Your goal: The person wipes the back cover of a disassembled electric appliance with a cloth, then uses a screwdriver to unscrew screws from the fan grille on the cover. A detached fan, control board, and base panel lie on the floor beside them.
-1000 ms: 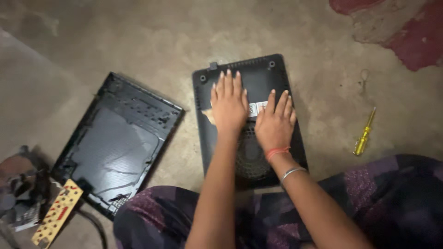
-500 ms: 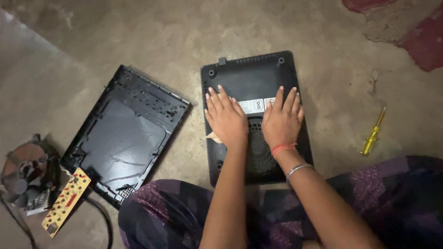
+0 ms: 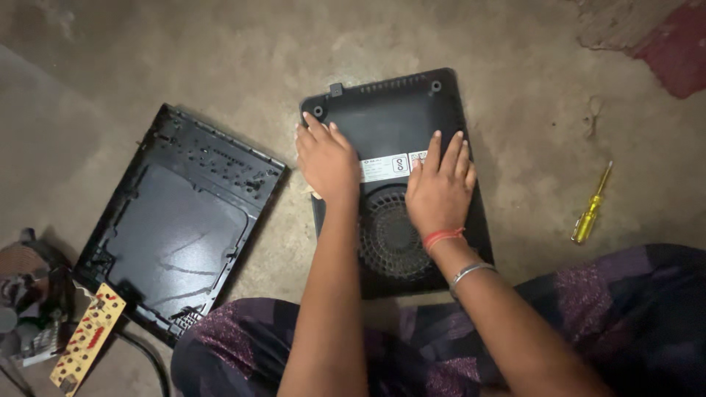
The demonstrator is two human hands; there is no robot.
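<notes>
Black base shell (image 3: pixel 393 140) lies underside-up, left hand (image 3: pixel 327 158) and right hand (image 3: pixel 440 192) pressing flat, gripping nothing (top cover (image 3: pixel 176 220) at nine o'clock detached, screwdriver (image 3: pixel 590 209) idle).

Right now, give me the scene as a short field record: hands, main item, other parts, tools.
left hand: flat on the black bottom casing, at its left edge
right hand: flat on the same casing, above the round fan grille
other parts: glass-topped upper housing face down on the left; yellow circuit board beside it
tools: yellow screwdriver on the concrete floor, untouched
</notes>
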